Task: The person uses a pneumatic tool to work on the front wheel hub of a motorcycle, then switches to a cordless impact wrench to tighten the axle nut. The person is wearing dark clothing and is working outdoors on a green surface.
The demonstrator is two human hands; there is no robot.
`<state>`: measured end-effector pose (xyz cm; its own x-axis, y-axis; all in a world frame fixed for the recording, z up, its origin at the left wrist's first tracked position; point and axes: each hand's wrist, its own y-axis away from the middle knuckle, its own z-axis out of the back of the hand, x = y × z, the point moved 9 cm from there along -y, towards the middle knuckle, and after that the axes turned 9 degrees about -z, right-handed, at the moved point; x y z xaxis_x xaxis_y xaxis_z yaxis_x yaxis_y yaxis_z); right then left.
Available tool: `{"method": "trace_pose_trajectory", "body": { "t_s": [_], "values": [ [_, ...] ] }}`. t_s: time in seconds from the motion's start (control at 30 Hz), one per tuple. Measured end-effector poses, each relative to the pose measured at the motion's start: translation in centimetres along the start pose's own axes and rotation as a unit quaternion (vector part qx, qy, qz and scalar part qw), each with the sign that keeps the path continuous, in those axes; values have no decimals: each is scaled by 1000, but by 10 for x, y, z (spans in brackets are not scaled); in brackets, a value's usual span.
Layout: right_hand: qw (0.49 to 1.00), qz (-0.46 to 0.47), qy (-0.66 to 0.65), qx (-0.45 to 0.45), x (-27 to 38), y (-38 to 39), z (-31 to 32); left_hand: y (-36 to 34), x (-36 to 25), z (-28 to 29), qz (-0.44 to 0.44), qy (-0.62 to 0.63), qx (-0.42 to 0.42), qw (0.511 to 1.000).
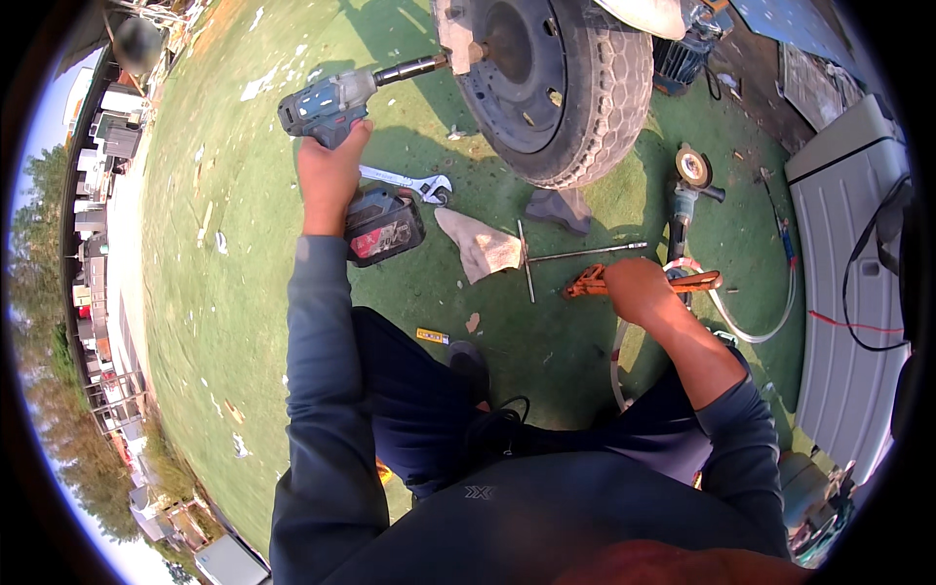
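My left hand [330, 180] is wrapped round the grip of a cordless impact wrench [327, 102], with its large battery [385, 229] below. From its nose a long dark socket [409, 70] reaches right to a metal piece [458, 37] at the hub of an upright wheel [614, 107]. My right hand [639, 291] closes round an orange pipe wrench [587, 282], low over the ground; its handle sticks out to the right. Just beside the battery lies a silver adjustable wrench [409, 182]. A pale cloth [478, 244] and a metal T-bar [585, 252] lie between my hands.
An angle grinder [690, 175] lies right of the wheel, near a looped pale hose [751, 337]. A dark grey block [561, 210] sits below the tyre. A large grey case [848, 263] borders the right side. A blue motor [678, 63] stands behind the wheel.
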<state>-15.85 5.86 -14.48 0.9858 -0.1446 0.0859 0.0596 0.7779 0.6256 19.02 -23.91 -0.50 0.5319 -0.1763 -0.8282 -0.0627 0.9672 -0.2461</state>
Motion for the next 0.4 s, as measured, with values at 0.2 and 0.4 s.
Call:
{"method": "trace_pose_trajectory", "body": {
  "t_s": [0.2, 0.4],
  "values": [
    [999, 17, 33, -4, 4, 1, 2, 3, 8, -1, 38, 34, 5, 999],
    [1000, 16, 19, -8, 2, -1, 1, 7, -7, -3, 62, 10, 20, 998]
  ]
}}
